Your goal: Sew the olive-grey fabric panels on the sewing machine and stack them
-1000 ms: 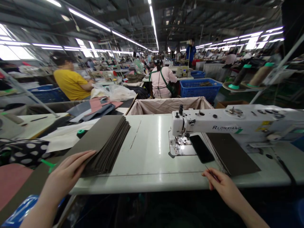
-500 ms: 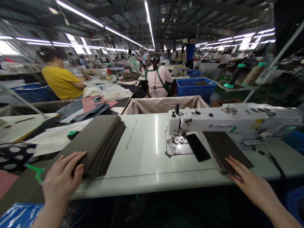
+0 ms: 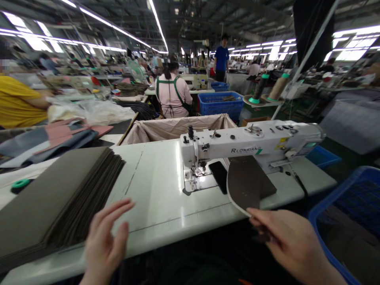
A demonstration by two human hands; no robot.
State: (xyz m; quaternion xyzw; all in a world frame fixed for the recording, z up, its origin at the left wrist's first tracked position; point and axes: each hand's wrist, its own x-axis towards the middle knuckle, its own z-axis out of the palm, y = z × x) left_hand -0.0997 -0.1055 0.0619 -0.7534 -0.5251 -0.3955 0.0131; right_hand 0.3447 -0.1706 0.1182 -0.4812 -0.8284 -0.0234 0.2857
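Note:
My right hand (image 3: pixel 285 233) pinches the near corner of a dark olive-brown fabric panel (image 3: pixel 246 182) and lifts it, so the panel curls up with its pale edge showing. A small dark object, blurred, is also tucked in this hand; I cannot tell its kind. Beneath the panel lie more pieces, mostly hidden, by the arm of the white sewing machine (image 3: pixel 213 144). A black phone (image 3: pixel 219 176) lies between needle plate and panels. My left hand (image 3: pixel 107 237) is held over the table's front edge, fingers apart and holding nothing, right of a tall stack of similar panels (image 3: pixel 65 190).
A blue basket (image 3: pixel 344 206) stands at the right by the table. Behind the table hangs a beige cloth-lined bin (image 3: pixel 178 126). Thread cones (image 3: pixel 274 89) sit on a stand. A green-topped spool (image 3: pixel 20 185) lies far left. A co-worker in pink (image 3: pixel 172 95) sits ahead.
My right hand has taken hold of the top panel and raised its near corner. My left hand has left the tall stack and moved right. The view has turned right.

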